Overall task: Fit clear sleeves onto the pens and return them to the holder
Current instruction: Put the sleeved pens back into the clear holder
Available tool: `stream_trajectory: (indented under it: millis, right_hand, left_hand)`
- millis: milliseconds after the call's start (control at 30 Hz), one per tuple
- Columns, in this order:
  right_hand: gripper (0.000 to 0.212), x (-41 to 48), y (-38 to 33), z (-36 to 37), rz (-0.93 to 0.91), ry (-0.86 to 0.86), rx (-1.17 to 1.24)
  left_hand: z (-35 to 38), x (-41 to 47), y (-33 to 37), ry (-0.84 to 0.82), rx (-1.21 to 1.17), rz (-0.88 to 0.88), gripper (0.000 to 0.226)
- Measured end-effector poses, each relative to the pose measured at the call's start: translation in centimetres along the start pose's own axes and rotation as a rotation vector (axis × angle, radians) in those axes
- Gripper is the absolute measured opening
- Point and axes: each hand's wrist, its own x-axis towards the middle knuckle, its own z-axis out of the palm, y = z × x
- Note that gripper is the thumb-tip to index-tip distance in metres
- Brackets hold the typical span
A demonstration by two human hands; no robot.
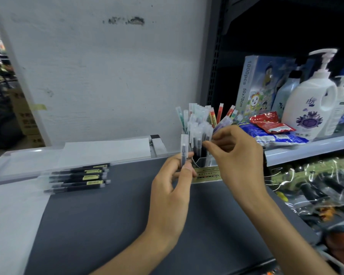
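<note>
Clear glossy plastic sleeves (199, 124); matt grey desk mat (115, 215); rough white-painted wall (107, 66); smooth white plastic pump bottle (310, 104); crinkled glossy red packet (270, 123).

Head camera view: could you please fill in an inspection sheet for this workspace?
Surface: dark grey counter top.
Job's things: clear holder crowded with upright pens; a row of dark pens lies flat at the left.
Clutter: white paper sheets along the rear edge.
Hands: left hand holds one sleeved pen upright; right hand reaches among the holder's pens with fingertips together, and what it grips is unclear.
Cables: nothing seen.
Surroundings: white wall behind; shelf at the right with a pump bottle, a puzzle box and red packets.
</note>
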Motion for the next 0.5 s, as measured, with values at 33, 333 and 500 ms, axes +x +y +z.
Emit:
stream_trajectory:
  millis: [33, 333, 500]
  right_hand:
    - [0.018, 0.00, 0.05, -0.03, -0.006, 0.006, -0.024]
    - [0.009, -0.09, 0.04, -0.11, -0.017, -0.058, -0.138]
    - [0.007, -0.31, 0.23, 0.17, -0.024, -0.015, -0.094]
  left_hand:
    - [0.01, -0.01, 0.03, -0.001, 0.004, -0.002, 0.030]
    - [0.06, -0.02, -0.06, 0.004, 0.026, -0.002, 0.031]
    - [0.07, -0.06, 0.02, 0.008, 0.023, -0.002, 0.031]
